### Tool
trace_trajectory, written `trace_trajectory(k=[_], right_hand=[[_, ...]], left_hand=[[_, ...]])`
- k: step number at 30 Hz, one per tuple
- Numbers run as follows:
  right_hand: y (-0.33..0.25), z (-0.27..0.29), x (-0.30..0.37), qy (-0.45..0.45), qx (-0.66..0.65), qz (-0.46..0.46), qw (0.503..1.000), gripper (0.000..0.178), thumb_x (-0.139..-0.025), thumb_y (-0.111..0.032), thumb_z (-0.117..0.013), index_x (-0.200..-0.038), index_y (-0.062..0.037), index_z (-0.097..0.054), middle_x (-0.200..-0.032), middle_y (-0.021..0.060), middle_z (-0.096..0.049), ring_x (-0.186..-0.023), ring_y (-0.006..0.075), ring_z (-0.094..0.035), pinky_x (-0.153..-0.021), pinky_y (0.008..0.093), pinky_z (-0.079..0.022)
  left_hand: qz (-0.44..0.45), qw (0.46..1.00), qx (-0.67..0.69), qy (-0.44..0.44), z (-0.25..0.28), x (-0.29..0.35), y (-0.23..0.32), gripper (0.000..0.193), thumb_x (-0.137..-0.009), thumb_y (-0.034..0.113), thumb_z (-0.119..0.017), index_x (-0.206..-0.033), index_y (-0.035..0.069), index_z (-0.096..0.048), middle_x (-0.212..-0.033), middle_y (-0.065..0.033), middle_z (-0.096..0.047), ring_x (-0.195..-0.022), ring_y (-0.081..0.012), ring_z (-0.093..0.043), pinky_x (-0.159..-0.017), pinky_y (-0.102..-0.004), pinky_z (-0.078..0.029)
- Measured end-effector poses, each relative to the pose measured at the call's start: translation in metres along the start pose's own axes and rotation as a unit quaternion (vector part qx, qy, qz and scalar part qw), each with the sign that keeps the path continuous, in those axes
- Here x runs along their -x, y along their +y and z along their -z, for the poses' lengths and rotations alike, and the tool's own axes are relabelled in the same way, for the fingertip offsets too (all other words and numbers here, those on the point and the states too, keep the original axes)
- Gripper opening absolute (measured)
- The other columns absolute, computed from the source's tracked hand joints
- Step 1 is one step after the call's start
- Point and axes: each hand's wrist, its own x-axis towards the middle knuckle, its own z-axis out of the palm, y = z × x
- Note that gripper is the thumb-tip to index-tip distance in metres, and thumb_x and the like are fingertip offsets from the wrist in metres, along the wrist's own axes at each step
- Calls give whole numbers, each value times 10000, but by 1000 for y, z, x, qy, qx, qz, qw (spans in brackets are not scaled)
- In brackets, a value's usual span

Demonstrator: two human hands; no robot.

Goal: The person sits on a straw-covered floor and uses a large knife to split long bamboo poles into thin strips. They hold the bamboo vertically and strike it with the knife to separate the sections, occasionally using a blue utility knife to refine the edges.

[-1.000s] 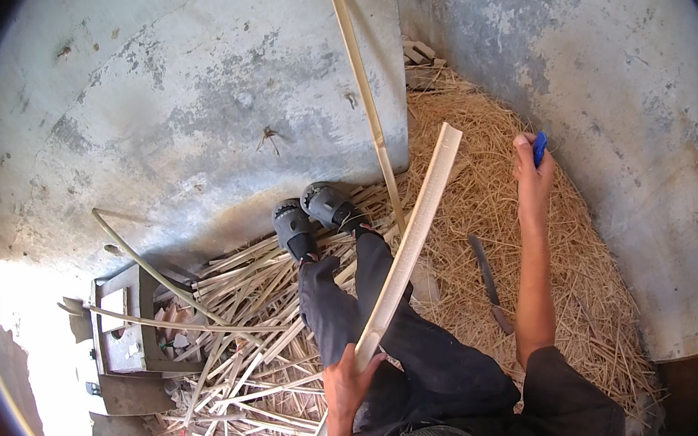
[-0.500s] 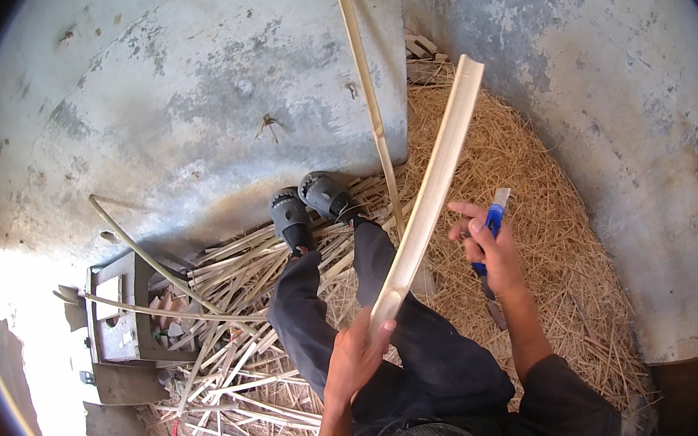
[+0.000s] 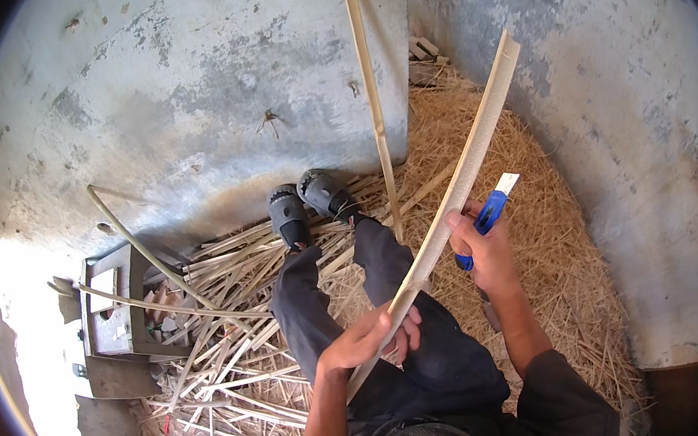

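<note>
A long, pale split bamboo strip [image 3: 469, 152] slants from my lap up to the far right. My left hand [image 3: 367, 341] is closed round its lower part, the tail end sticking out below the hand. My right hand [image 3: 486, 243] carries a blue utility knife [image 3: 491, 211], tucked against the palm with its blade out and pointing up to the right. The thumb of that same hand presses on the bamboo strip about midway, its fingertips partly hidden behind the strip. The blade is apart from the bamboo.
Thin bamboo strips [image 3: 239, 388] lie heaped to the left and under my legs, with straw-like shavings [image 3: 554, 257] to the right. A tall bamboo pole [image 3: 369, 90] leans on the grey wall [image 3: 185, 91]. At the left stands a box-like wooden frame [image 3: 127, 311] with debris inside.
The bamboo strip has turned about its length and shifted up to the right. My left hand now grips above its lower end, and my right hand has come in to touch it.
</note>
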Motion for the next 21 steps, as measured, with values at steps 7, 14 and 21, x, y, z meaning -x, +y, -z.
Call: trace_trajectory(k=[7,14,21], right_hand=[[-10,16,6,-18,45,71,996,259,-1010,-324,-559,-977,-72,-612,-702,-60,-407,-594,31,-352,-520,236,-280],[-21,33,30,-94,160,11,983,257,-1005,-308,-593,-1023,-53,-567,-772,4,-554,-649,73,-489,-590,244,-398],[-25,31,42,-133,274,77,949,270,-1003,-275,-625,-1057,-12,-597,-813,58,-636,-733,120,-600,-669,281,-470]], left_hand=[[9,990,-110,89,-21,-6,18,472,-1105,479,-336,-1016,42,-491,-746,-5,-444,-685,-102,-414,-624,-275,-389],[-29,955,-222,193,-27,-11,23,400,-1098,399,-414,-997,24,-511,-724,-35,-487,-639,-149,-444,-605,-317,-388],[5,916,-316,245,-41,-17,42,300,-1061,308,-527,-1024,10,-517,-688,-200,-559,-645,-393,-577,-622,-460,-437]])
